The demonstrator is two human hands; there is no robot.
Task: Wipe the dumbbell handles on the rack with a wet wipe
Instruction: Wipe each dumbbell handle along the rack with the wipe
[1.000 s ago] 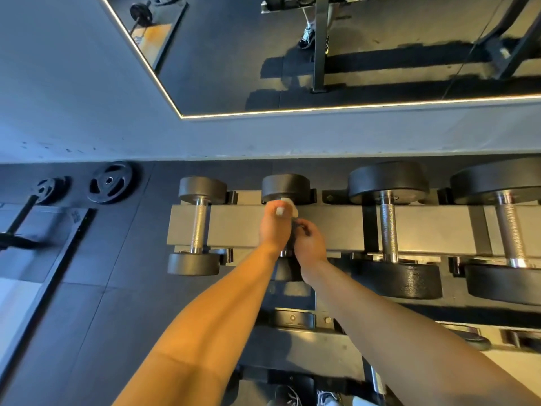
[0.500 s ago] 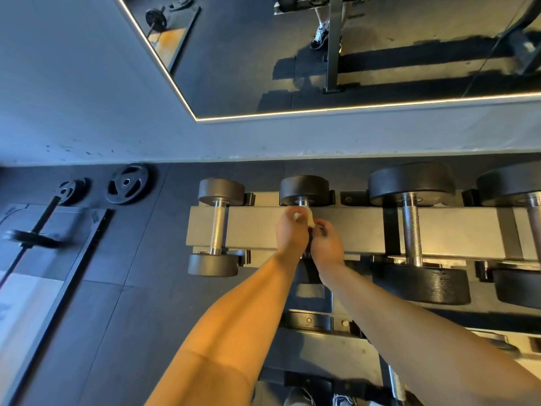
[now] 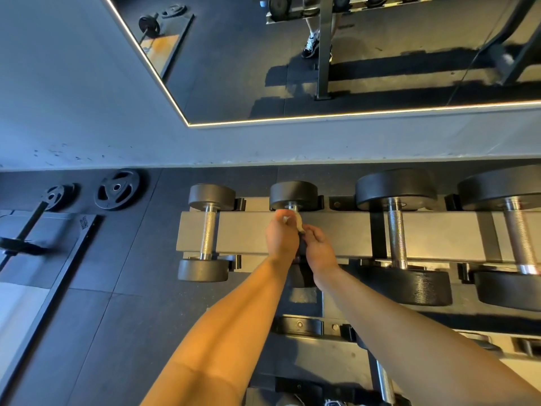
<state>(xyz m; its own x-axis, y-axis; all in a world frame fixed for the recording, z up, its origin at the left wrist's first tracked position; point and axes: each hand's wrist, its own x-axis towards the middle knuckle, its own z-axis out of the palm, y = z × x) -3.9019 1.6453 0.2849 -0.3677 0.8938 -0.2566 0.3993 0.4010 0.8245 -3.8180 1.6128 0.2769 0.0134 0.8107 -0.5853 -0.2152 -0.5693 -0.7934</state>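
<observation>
Four dumbbells lie side by side across the top tier of the rack (image 3: 251, 230), each shaft running from 12 to 6 o'clock. Entry one: second dumbbell (image 3: 293, 194), counted from 9 o'clock, its far head dark and round; only a short stub of its handle (image 3: 293, 207) shows beyond my knuckles. Entry two: wet wipe (image 3: 298, 223), white and bunched, on that handle just below the far head. Entry three: left hand (image 3: 282, 235), fingers (image 3: 279, 216) curled narrow round the wipe and the handle beneath it. Entry four: right hand (image 3: 319, 249), at 4 o'clock of the left and touching it, fingers (image 3: 307, 231) bent with their tips at the wipe's near end; whether they pinch the wipe or grip the handle I cannot tell. Entry five: first dumbbell (image 3: 208, 230), at 9 o'clock of my hands, small, knurled handle bare. Entry six: third dumbbell (image 3: 396, 232) and fourth dumbbell (image 3: 519, 238), at 3 o'clock, larger, handles bare. Entry seven: two weight plates (image 3: 118, 189) leaning against the wall at 10 o'clock, a barbell (image 3: 29, 224) beside them on the floor (image 3: 117, 317). Entry eight: mirror (image 3: 380, 39) at 12 o'clock, edged with a lit strip.
</observation>
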